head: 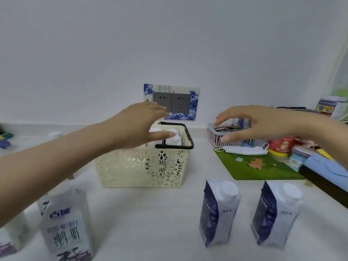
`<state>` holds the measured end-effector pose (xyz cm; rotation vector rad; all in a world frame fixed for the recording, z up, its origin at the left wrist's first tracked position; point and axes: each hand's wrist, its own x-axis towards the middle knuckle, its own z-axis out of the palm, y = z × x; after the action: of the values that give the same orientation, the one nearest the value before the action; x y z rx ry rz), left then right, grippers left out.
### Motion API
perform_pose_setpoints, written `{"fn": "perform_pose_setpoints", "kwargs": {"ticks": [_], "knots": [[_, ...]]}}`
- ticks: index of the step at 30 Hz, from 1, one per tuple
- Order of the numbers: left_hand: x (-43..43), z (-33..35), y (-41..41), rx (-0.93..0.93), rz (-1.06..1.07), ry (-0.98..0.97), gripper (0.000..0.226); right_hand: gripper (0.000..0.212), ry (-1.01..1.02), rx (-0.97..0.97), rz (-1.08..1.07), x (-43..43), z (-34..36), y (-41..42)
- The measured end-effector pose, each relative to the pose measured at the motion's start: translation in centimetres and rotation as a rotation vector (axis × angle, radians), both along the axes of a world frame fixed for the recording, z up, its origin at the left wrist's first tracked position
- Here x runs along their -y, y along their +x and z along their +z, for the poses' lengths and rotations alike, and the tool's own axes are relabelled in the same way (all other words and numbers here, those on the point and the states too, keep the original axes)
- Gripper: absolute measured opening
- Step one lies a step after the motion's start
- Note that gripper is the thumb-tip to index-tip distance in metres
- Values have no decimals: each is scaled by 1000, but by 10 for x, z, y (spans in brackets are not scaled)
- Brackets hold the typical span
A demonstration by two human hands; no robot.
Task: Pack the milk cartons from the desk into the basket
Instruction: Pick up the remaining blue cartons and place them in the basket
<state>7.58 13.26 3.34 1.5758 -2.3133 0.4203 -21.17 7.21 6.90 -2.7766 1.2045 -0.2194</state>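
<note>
Already two cartons (pixel 170 137) stand in the basket (pixel 143 166). Both hands, left hand (pixel 143 125) over it, right hand (pixel 252 125) beside it, are open and empty; nearest desk cartons (pixel 218 211) stand upright below the right.

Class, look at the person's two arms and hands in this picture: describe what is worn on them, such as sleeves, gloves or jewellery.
Both are bare. The left hand and right hand have no gloves, and no rings or watch show. No sleeve covers either forearm as far as the picture reaches.
</note>
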Motion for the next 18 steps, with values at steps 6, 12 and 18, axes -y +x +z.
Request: {"fn": "perform_pose_setpoints", "kwargs": {"ticks": [6,12,18], "knots": [[-47,-23,-63,-124,-199,36,63,74,175,-54,-103,-61,-38,-71],[-51,-56,-99,-170,-194,335,63,69,223,123,-115,-76,-80,-101],[-40,-69,-111,-337,-198,436,43,57,195,281,-79,-67,-98,-103]]}}
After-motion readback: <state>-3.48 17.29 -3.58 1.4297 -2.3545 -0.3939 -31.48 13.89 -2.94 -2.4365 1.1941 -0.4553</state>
